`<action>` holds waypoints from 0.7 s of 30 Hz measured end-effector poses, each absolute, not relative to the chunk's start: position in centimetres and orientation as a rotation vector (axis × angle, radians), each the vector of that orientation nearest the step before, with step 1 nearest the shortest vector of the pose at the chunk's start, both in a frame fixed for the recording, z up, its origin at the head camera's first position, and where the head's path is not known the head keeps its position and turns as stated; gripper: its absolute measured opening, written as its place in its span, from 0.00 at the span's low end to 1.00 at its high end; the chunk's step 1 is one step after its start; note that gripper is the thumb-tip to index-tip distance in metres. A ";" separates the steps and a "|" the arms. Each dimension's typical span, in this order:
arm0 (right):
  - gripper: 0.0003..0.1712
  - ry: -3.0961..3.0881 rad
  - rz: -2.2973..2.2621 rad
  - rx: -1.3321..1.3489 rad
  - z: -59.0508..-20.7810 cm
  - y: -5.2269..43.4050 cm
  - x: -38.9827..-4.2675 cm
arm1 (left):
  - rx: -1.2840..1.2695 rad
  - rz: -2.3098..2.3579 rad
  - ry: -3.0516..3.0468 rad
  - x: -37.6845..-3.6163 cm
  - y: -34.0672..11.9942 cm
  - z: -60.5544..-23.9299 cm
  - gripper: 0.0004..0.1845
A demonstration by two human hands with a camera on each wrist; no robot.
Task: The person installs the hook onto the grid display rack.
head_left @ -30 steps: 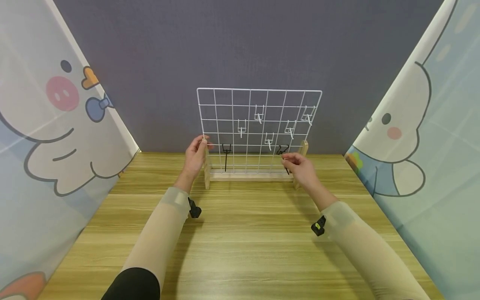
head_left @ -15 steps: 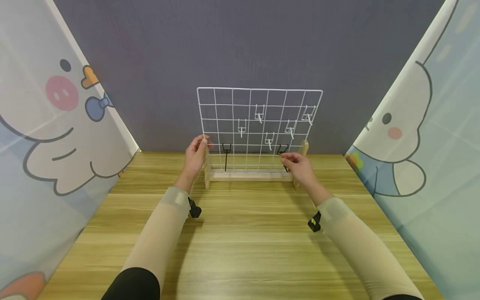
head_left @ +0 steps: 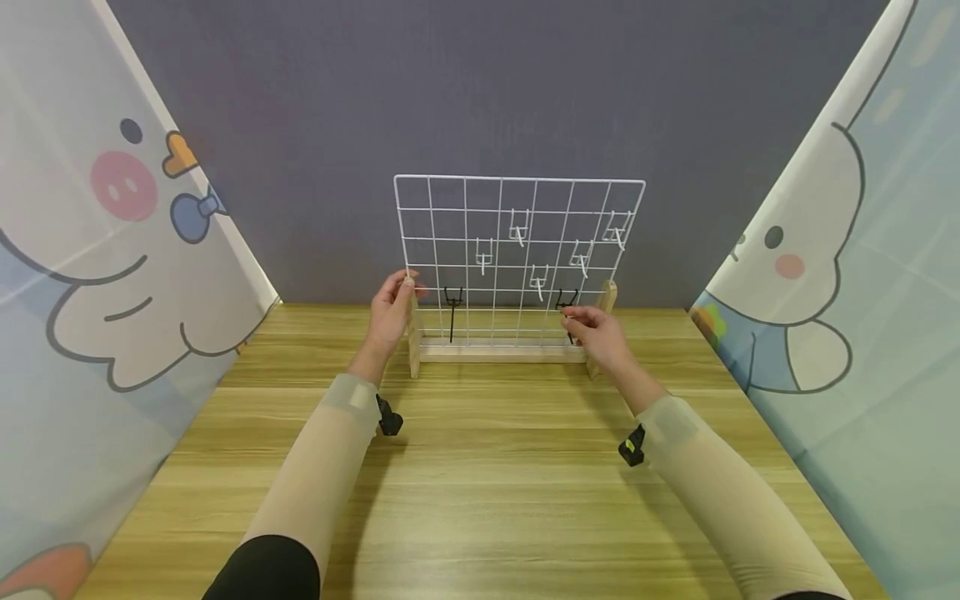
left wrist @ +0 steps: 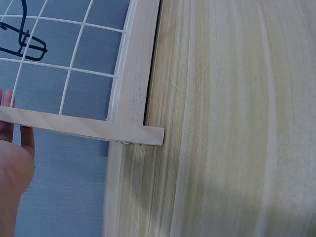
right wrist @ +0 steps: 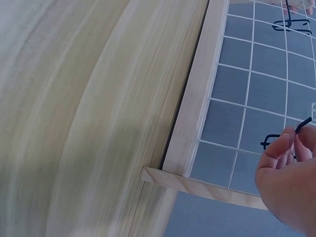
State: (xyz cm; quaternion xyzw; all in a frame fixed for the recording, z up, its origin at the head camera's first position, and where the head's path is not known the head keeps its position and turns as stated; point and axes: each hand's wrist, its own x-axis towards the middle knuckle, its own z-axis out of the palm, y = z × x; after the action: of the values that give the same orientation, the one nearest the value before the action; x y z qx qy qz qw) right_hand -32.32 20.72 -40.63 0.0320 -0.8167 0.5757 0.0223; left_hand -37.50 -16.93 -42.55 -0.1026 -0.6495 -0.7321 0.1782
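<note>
A white wire grid panel [head_left: 517, 221] stands upright in a light wooden stand [head_left: 502, 355]. My left hand [head_left: 392, 312] grips the top of the stand's left post, fingers behind and thumb in front. At the lower right of the grid, my right hand [head_left: 600, 333] pinches a black hook [right wrist: 303, 124] between thumb and fingertips; its wire base shows against the grid, partly hidden by the fingers. Another black hook [head_left: 452, 312] hangs at the lower left. Several short white hooks, one of them a white hook [head_left: 519, 228], hang on the middle and right of the grid.
The stand sits toward the back of a wood-grain table [head_left: 480, 483]. Behind it rises a dark grey partition [head_left: 480, 100]. Cartoon-printed curtains, a left curtain [head_left: 60, 275] and a right curtain [head_left: 885, 267], flank the table. The stand's right post [head_left: 609, 298] is beside the right hand.
The black hook in my right hand has shifted slightly and straightened from its tilt against the grid. The right forearm moved a little; the left hand has stayed in place.
</note>
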 end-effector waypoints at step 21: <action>0.27 -2.506 1.824 0.160 -41.7 22.1 -30.1 | -0.262 -2.066 -1.825 -37.5 -16.7 -42.5 0.20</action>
State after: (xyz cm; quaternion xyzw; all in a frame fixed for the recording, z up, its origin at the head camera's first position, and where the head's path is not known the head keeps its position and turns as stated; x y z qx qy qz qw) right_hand -30.10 22.12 -41.68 0.0515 -0.8073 0.5876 0.0188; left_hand -37.49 -16.74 -42.45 -0.0928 -0.6476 -0.7333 0.1851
